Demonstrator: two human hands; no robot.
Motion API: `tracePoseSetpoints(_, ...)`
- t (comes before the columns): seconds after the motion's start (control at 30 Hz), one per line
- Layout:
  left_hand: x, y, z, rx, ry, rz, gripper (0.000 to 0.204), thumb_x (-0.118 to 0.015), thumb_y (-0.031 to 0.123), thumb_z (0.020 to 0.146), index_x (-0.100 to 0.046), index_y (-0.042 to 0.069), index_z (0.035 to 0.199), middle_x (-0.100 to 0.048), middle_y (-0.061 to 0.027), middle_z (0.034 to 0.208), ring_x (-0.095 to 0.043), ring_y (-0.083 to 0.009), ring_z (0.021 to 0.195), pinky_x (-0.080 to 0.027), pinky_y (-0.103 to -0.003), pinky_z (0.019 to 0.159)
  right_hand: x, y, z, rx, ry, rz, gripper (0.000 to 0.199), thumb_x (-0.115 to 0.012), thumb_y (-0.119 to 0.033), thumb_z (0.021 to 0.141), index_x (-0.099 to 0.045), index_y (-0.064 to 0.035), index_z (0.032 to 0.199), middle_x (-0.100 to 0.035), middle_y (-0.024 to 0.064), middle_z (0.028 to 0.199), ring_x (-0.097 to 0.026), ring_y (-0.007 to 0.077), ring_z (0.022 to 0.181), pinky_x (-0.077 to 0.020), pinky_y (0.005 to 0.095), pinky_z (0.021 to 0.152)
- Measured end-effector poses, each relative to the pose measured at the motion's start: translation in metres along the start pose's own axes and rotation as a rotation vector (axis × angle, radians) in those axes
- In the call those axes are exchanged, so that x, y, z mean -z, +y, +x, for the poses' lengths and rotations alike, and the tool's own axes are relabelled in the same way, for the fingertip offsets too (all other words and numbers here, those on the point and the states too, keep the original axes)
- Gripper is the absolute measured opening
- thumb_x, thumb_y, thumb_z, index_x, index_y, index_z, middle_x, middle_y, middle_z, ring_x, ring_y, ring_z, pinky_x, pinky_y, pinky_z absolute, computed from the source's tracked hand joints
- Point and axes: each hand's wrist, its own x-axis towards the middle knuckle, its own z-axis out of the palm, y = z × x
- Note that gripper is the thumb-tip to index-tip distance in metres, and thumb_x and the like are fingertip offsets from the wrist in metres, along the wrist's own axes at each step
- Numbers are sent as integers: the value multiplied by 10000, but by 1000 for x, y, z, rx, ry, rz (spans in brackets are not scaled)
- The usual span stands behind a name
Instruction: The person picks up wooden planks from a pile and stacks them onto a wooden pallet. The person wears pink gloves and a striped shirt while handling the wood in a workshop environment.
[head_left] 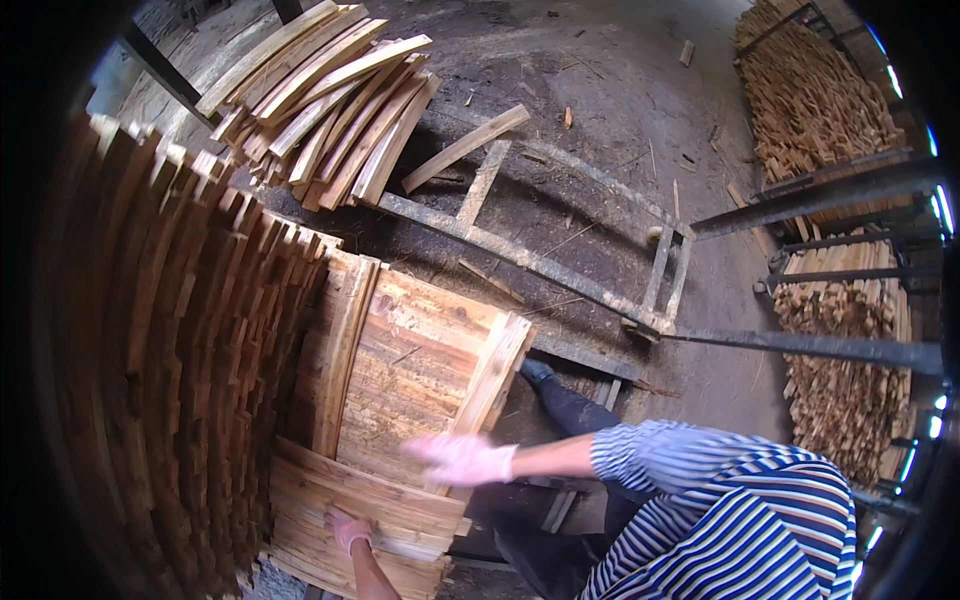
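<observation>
My right hand [462, 460], in a pale pink glove, is smeared by motion above a panel of wooden boards [415, 335]. Its fingers look stretched out, with nothing seen in them. My left hand [348, 527], also gloved, rests on several boards [375, 495] laid side by side across the near end of the panel. Its fingers lie against the wood and seem apart. Two narrow crosspieces run along the panel, a left one [345, 360] and a right one [488, 378].
A tall stack of boards [170, 350] rises close at my left. Loose planks [320, 100] lie piled at the far left, beside a low metal frame [540, 262]. Stacked wood [840, 340] and dark metal bars [810, 350] stand at the right. Scraps litter the floor [620, 120].
</observation>
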Motion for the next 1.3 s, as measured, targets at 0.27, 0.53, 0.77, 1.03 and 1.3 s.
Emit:
tracePoseSetpoints(0.27, -12, 179, -76, -221, 322, -353, 1113, -729, 517, 850, -110, -17, 1605, -189, -300, 1641, -205, -439, 1524, -239, -525, 1232, 234, 150, -159, -862, 335, -299, 707, -578, -472, 901, -431, -117, 1495, -522, 246, 1446, -522, 409, 1325, -441, 472, 1082)
tracePoseSetpoints(0.53, -6, 206, -110, -376, 80, -713, 1033, -786, 474, 818, -286, -45, 1558, -345, -336, 1559, -329, -451, 1464, -286, -449, 1218, 243, 183, -229, -1017, 519, -74, 748, -608, -516, 894, -482, -59, 1474, -609, 268, 1353, -583, 396, 1274, -458, 416, 1065)
tracePoseSetpoints(0.77, -2, 232, -111, -568, 58, -943, 853, -760, 412, 863, -433, -98, 1464, -472, -319, 1484, -450, -387, 1410, -340, -390, 1181, 241, 219, -248, -1112, 632, -66, 771, -664, -478, 890, -449, -80, 1515, -585, 258, 1401, -561, 388, 1311, -445, 407, 1081)
tracePoseSetpoints(1.03, 170, 325, -132, -821, 80, -881, 747, -696, 362, 930, -421, -12, 1515, -473, -230, 1528, -449, -347, 1423, -338, -390, 1184, 306, 177, -151, -933, 711, -113, 847, -626, -459, 904, -265, -133, 1597, -477, 299, 1482, -487, 465, 1351, -409, 477, 1120)
tracePoseSetpoints(1.3, 344, 496, -82, -1026, 120, -1250, 661, -726, 229, 955, -443, -11, 1502, -507, -181, 1515, -494, -257, 1377, -372, -353, 1157, 445, 208, 19, -690, 626, -321, 806, -626, -371, 901, -268, -85, 1564, -375, 279, 1554, -444, 471, 1380, -404, 501, 1122)
